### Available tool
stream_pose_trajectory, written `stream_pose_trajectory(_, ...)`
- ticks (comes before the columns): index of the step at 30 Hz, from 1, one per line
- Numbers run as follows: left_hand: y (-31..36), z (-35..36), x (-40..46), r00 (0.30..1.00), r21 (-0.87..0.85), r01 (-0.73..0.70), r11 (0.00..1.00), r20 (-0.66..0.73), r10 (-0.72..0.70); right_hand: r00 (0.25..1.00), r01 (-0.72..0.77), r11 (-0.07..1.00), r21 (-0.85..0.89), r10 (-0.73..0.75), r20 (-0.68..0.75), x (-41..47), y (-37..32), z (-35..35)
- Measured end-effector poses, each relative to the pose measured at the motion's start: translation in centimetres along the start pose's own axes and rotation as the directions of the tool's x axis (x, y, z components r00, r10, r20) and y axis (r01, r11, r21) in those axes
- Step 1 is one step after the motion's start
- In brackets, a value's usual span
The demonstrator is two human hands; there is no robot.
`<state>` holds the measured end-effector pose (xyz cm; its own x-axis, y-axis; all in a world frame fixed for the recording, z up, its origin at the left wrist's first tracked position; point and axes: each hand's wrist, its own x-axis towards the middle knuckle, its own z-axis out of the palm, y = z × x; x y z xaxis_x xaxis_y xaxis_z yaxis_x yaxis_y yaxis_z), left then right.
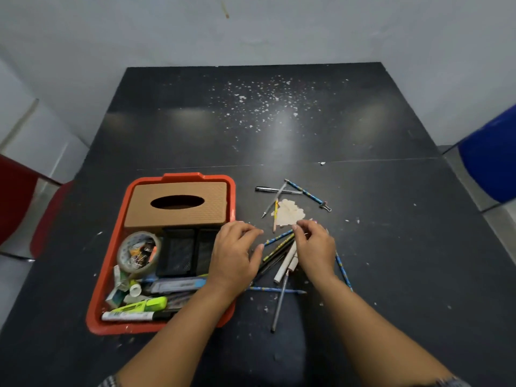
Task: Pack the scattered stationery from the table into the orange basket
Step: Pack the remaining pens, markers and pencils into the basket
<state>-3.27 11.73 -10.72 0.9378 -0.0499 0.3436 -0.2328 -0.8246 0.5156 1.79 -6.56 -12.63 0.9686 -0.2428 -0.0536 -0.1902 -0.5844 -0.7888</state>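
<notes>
Covering a cluster of pencils (279,248) on the black worktop (391,247), both hands hide their ends: left hand (234,252) loosely curled, right hand (314,247) pinching something unclear.

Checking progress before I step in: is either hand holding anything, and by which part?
Right hand pinches something small at its fingertips; what cannot be told. Left hand grips nothing visible.

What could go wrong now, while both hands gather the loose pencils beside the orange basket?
1. The pencils between the left hand and right hand lie crossed at angles, so a hurried grip may drop some.
2. The orange plastic basket already holds a brown tissue box, a tape roll and markers; long pencils may not lie flat.
3. The far silver pen and blue patterned pencil could be forgotten.
</notes>
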Motion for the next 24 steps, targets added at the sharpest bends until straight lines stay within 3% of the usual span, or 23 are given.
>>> stream_pose_trajectory(8,-0.2,1.6,0.6,0.986,0.123,0.031,0.992,0.16,-0.05,0.99,-0.137,0.971,-0.196,0.127,-0.059,6.8,3.3,-2.4)
stream_pose_trajectory(21,-0.3,2.0,0.8,0.983,0.163,0.048,0.985,0.167,-0.076,0.979,-0.184,0.91,-0.372,0.204,0.014,12.4,4.1,-1.4)
stream_pose_trajectory(24,-0.2,2.0,0.9,0.982,0.167,0.05,0.985,0.172,-0.079,0.972,-0.218,0.913,-0.344,0.233,0.003,12.6,4.0,-1.4)
